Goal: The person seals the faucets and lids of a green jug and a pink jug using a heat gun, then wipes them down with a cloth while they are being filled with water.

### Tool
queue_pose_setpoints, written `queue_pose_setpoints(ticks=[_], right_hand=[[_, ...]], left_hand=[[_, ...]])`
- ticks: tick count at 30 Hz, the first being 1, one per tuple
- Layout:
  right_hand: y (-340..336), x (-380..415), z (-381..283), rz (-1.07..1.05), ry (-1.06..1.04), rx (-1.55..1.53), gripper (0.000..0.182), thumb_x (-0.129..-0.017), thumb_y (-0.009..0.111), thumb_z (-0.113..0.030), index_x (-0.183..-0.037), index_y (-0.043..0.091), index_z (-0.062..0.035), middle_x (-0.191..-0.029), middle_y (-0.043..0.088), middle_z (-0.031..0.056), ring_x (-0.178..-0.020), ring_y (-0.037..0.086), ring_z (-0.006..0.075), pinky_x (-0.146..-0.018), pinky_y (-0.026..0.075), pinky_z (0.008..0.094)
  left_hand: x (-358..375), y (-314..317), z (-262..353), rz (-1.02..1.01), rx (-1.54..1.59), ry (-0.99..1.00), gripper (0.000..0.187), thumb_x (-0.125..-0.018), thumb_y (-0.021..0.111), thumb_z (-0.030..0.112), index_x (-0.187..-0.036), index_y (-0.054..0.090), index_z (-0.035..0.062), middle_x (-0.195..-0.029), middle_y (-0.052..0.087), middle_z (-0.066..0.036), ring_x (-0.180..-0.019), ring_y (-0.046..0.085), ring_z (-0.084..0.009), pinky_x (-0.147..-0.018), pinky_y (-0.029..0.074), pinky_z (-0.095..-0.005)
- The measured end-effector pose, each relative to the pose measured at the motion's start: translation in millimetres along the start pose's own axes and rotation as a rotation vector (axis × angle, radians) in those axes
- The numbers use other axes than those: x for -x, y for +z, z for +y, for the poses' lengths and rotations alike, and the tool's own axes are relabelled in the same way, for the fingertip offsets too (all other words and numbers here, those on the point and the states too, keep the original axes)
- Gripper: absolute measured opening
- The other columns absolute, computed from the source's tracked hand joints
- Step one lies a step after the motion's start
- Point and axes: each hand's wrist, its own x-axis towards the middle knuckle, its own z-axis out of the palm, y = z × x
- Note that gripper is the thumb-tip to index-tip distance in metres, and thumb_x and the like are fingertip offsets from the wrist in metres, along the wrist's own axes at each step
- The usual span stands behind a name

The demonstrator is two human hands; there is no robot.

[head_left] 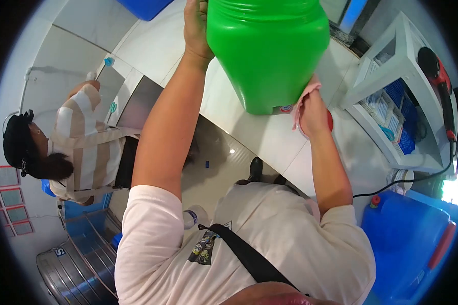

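Observation:
A large green plastic container [269, 51] with ribbed moulding at its top is held up over the white tiled counter [224, 109]. My left hand [196, 30] grips its left side, with the fingers partly hidden behind it. Bunched in my right hand [313, 113] is a pink cloth [310, 89], pressed against the container's lower right side. A small label [286, 109] shows at the container's lower edge, beside the cloth. Just behind my right hand, a red-edged round object [331, 121] lies on the counter, mostly covered.
To the right stands a white shelf unit [376, 119] with packets inside and a black-and-red corded tool [435, 71] on top. A blue jug [402, 239] is at lower right. Another person [81, 132] works at the counter on the left, above a steel tank [76, 274].

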Motion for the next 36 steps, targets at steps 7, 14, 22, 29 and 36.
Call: queue_pose_setpoints(ticks=[7,14,22,29,36], right_hand=[[48.6,-67.3,-88.8,-0.186,-0.471,0.326,0.038,-0.11,0.037,-0.034,-0.131,0.054,-0.0071,-0.111,0.062,0.0055,-0.097,0.061,0.0173,-0.087,0.051,0.0313],[96.1,-111.6,-129.0,-0.247,-0.403,0.177,0.041,-0.109,0.042,-0.032,-0.14,0.045,-0.0055,-0.122,0.059,0.0084,-0.11,0.059,0.0201,-0.095,0.048,0.0318],[92.8,29.0,-42.0,-0.133,-0.92,0.428,0.052,-0.106,0.049,-0.028,-0.15,0.036,-0.0049,-0.134,0.056,0.0131,-0.126,0.054,0.026,-0.103,0.044,0.0385],[116.1,45.0,6.9,0.172,-1.432,1.651,0.055,-0.094,0.061,-0.021,-0.147,0.049,-0.0133,-0.14,0.054,0.0134,-0.141,0.039,0.0364,-0.112,0.03,0.0615],[79.3,45.7,-27.7,-0.068,-1.606,1.898,0.053,-0.081,0.064,-0.026,-0.134,0.064,-0.025,-0.152,0.048,-0.0056,-0.136,0.045,0.0281,-0.115,0.022,0.0551]], left_hand=[[-9.3,-3.9,-6.0,-0.086,0.164,-0.063,0.049,-0.108,0.037,0.043,-0.129,0.056,0.0027,-0.118,0.065,-0.011,-0.106,0.064,-0.0198,-0.093,0.054,-0.0349],[-5.6,1.0,3.0,-0.032,0.124,-0.039,0.048,-0.109,0.035,0.043,-0.134,0.052,0.005,-0.121,0.062,-0.008,-0.11,0.059,-0.0169,-0.1,0.048,-0.0305],[-6.8,0.2,-5.9,-0.068,0.086,0.003,0.05,-0.11,0.031,0.044,-0.134,0.051,0.0048,-0.125,0.06,-0.008,-0.115,0.057,-0.0174,-0.103,0.046,-0.0328],[-13.1,-11.4,11.6,-0.164,-0.269,0.023,0.053,-0.108,0.037,0.044,-0.141,0.047,0.0036,-0.135,0.056,-0.012,-0.121,0.057,-0.0244,-0.104,0.046,-0.0371],[53.4,-23.5,85.7,0.013,-0.468,-0.009,0.052,-0.109,0.036,0.043,-0.143,0.044,0.0048,-0.145,0.05,-0.015,-0.132,0.05,-0.0262,-0.111,0.037,-0.0443]])
